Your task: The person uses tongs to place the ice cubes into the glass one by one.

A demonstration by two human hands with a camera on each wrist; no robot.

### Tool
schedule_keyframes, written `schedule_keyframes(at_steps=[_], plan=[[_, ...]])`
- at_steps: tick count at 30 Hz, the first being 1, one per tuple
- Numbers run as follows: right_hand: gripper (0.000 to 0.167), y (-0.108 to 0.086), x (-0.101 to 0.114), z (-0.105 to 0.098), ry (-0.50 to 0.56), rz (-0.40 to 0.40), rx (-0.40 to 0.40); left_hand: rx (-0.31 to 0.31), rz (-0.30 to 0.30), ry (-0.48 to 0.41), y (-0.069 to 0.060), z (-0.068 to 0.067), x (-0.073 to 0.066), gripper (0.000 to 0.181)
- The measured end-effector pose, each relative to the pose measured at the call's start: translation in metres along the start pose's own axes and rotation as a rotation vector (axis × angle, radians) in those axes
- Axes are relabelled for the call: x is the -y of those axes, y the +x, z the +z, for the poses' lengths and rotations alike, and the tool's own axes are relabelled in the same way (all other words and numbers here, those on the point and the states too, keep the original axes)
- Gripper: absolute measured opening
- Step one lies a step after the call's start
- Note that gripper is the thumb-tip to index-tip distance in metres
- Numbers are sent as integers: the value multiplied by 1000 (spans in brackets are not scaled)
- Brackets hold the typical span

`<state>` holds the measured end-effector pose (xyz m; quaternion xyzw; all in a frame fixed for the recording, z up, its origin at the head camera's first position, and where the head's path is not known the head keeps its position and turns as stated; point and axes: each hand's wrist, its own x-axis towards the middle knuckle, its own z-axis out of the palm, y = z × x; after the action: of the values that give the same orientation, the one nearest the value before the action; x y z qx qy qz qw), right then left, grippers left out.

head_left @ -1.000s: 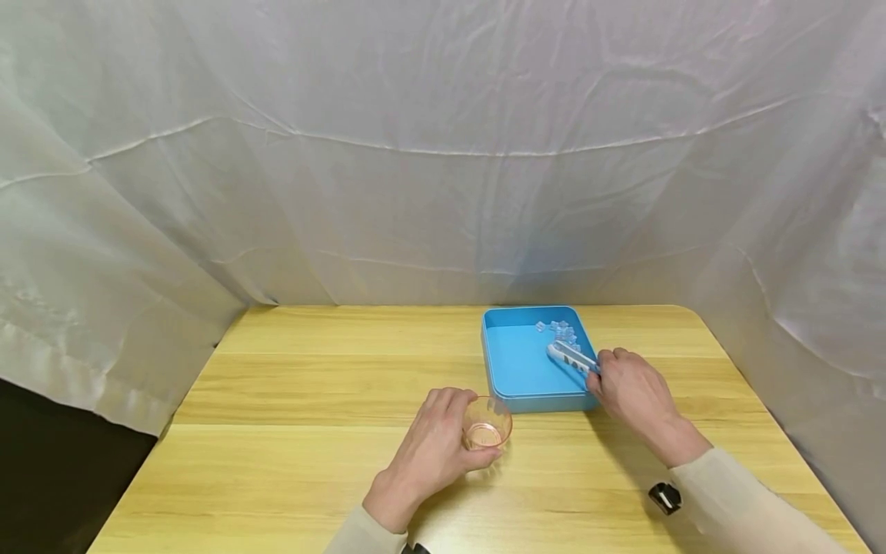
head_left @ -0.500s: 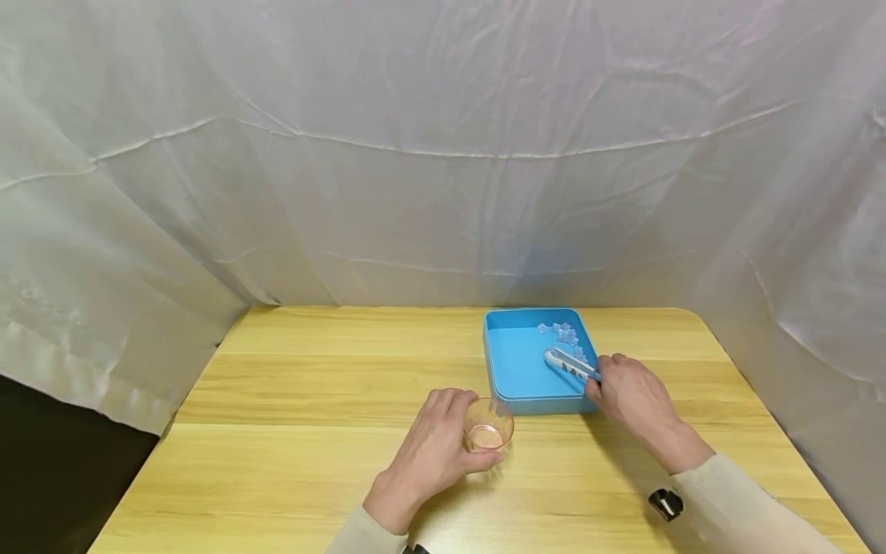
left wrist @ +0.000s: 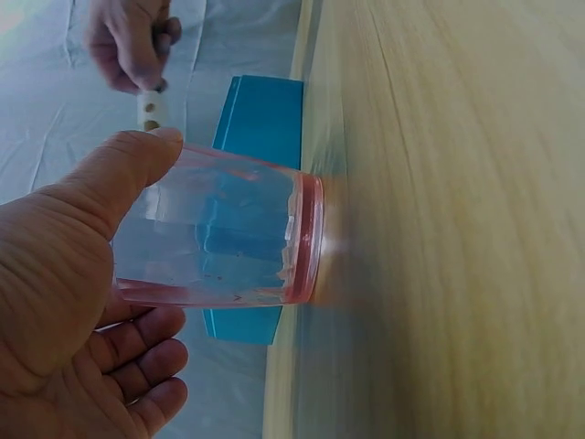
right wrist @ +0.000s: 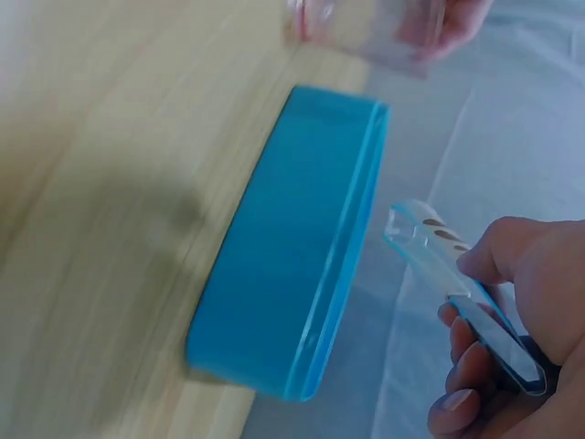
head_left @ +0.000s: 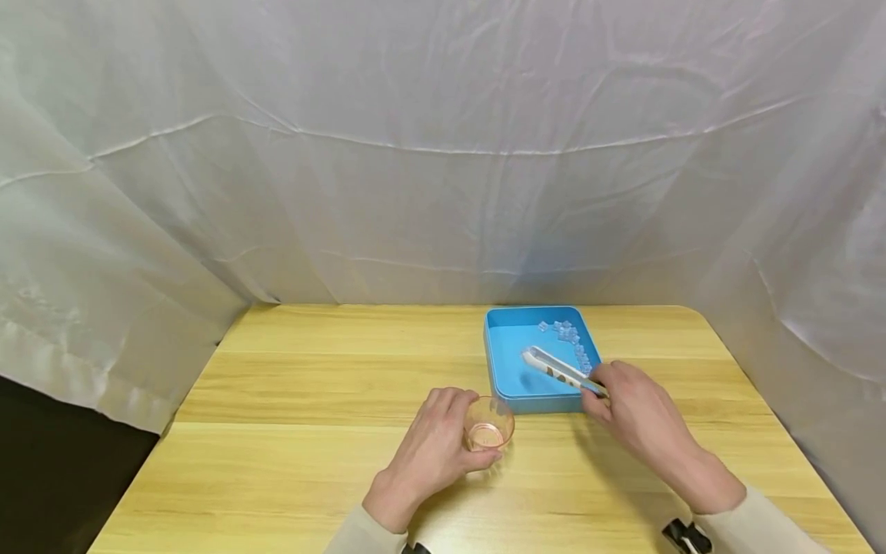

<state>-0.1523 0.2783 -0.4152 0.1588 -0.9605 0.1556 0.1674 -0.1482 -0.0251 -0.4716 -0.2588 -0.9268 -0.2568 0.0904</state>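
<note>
Evidently | our left hand (head_left: 438, 438) grips the pink-rimmed tumbler (head_left: 493, 425), upright near the blue tray (head_left: 543, 405) | our right hand (head_left: 640, 412) holds tongs (head_left: 556, 371) above the tray, clear cubes (head_left: 568, 333) inside | we judge: cube transfer | next calls for steady aim; load at tips unclear

The person's left hand (head_left: 438, 437) grips, thumb opposed to the fingers in a wide C-shape. The right hand (head_left: 640, 408) grips, thumb set against curled fingers. Left forearm (head_left: 363, 535) and right forearm (head_left: 757, 527) extend forward, angled inward.
</note>
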Motion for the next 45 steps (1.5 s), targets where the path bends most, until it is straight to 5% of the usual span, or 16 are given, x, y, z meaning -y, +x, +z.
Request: schedule_keyframes(at_steps=[5,17,45], plan=[[7,-12,15,-8,30,-40,7,4,-8,-26,0,1,0,79],[23,-31,23,0,87,-327,-88,7,-17,-71,0,2,1,79],[23,-42,25,13,100,-280,-38,33,-40,-81,2,2,1,79]])
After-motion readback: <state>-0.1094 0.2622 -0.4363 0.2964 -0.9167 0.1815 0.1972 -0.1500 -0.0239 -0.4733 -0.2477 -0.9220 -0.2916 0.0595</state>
